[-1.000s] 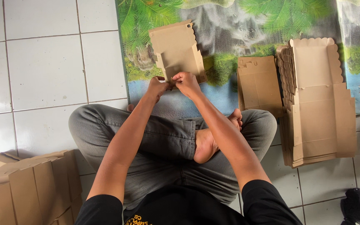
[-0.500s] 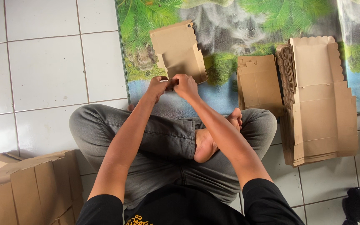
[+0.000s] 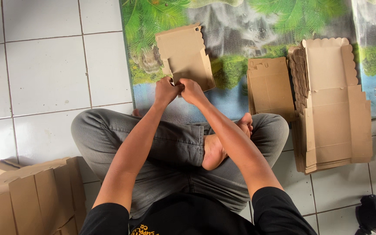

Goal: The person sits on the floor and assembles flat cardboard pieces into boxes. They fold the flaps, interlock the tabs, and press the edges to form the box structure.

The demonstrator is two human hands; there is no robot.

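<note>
Hardly anything has shifted over the last second: the flat brown cardboard box blank with a scalloped far edge (image 3: 186, 54) has tipped only a touch, and both hands stay pressed together at its near edge, which suggests the work on one small flap or tab there is slow, fine folding and not yet finished. That blank lies tilted on the printed mat with palm trees and water (image 3: 240, 26), its far end pointing away from the person. The left hand (image 3: 166, 90) and the right hand (image 3: 192, 89) touch each other, their fingers curled narrow and pinching the cardboard at the near corner; just what they grip is hidden between them. Beneath the arms are crossed legs in grey trousers and a bare foot (image 3: 214, 150). To the right on the mat lie a small stack of folded brown blanks (image 3: 270, 87) and a taller stack of flat scalloped blanks (image 3: 331, 104). At lower left, on the white tiled floor (image 3: 44, 74), stand assembled brown cardboard boxes (image 3: 27, 196).
</note>
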